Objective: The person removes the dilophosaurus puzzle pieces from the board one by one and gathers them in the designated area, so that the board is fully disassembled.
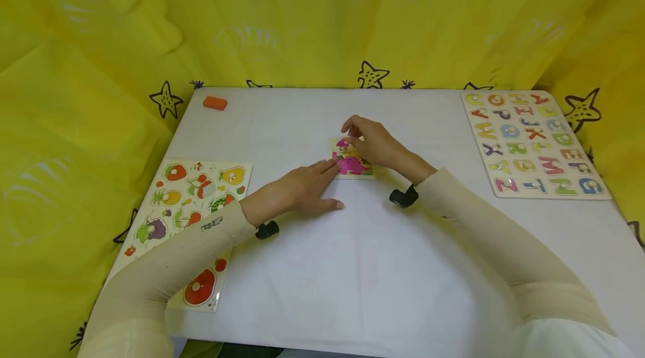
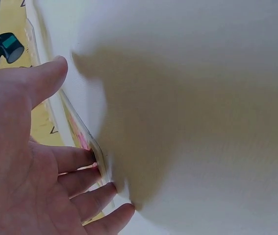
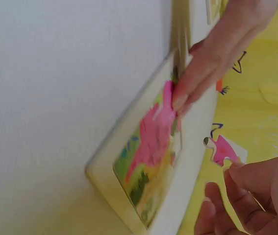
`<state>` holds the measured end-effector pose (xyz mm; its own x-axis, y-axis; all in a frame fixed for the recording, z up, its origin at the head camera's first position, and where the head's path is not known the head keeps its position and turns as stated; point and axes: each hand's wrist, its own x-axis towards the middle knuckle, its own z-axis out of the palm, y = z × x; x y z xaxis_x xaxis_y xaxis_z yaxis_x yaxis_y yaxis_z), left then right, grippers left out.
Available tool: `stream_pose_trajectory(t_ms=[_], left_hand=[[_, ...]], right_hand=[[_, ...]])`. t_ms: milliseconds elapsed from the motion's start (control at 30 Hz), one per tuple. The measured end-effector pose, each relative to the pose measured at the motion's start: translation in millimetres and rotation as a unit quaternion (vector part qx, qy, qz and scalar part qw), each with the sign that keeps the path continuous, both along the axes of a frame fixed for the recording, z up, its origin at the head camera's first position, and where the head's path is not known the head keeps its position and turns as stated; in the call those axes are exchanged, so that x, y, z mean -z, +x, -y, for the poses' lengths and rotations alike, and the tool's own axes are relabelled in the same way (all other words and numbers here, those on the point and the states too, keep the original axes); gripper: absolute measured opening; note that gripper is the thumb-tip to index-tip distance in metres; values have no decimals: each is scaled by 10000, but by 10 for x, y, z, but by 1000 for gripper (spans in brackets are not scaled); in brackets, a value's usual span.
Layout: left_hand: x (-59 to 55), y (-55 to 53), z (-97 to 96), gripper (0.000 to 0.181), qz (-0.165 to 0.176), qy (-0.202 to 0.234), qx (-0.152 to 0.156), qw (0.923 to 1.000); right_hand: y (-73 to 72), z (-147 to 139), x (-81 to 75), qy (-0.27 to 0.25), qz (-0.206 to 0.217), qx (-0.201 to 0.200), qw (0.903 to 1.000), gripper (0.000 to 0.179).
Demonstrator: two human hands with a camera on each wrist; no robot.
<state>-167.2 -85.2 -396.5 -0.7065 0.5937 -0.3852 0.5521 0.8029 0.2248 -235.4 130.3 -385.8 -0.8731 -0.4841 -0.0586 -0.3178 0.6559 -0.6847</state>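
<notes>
A small square jigsaw puzzle [image 1: 353, 167] with a pink dinosaur picture and a pale border lies mid-table. In the right wrist view, my right hand [image 1: 374, 140] pinches a pink jigsaw piece [image 3: 225, 149] between thumb and index finger, lifted above the far side of the puzzle. The piece has knobbed edges. My left hand [image 1: 308, 187] lies at the puzzle's left edge, its fingers extended and the fingertips touching the board, thumb spread toward me. The left wrist view shows those fingertips along the board's rim [image 2: 98, 149].
A fruit and vegetable peg board [image 1: 206, 184] lies to the left, partly under my left forearm. At the back left sits an orange block [image 1: 215, 103]. An alphabet board [image 1: 536, 145] is at the right. Yellow patterned cloth [image 1: 322, 22] hangs around the white table [image 1: 322, 279].
</notes>
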Motion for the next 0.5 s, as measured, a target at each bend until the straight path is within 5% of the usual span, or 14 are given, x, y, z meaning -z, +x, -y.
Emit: stream_pose_trajectory(t_ms=[167,500], left_hand=[[11,-1,6,99,13,14,-7,10000],[-7,29,0,98,38,35,-6,10000]], right_hand=[[-11,-203,-87,-17,-262,227,9994,19],[-91,-721,-40,230,-75,736,9970,18]])
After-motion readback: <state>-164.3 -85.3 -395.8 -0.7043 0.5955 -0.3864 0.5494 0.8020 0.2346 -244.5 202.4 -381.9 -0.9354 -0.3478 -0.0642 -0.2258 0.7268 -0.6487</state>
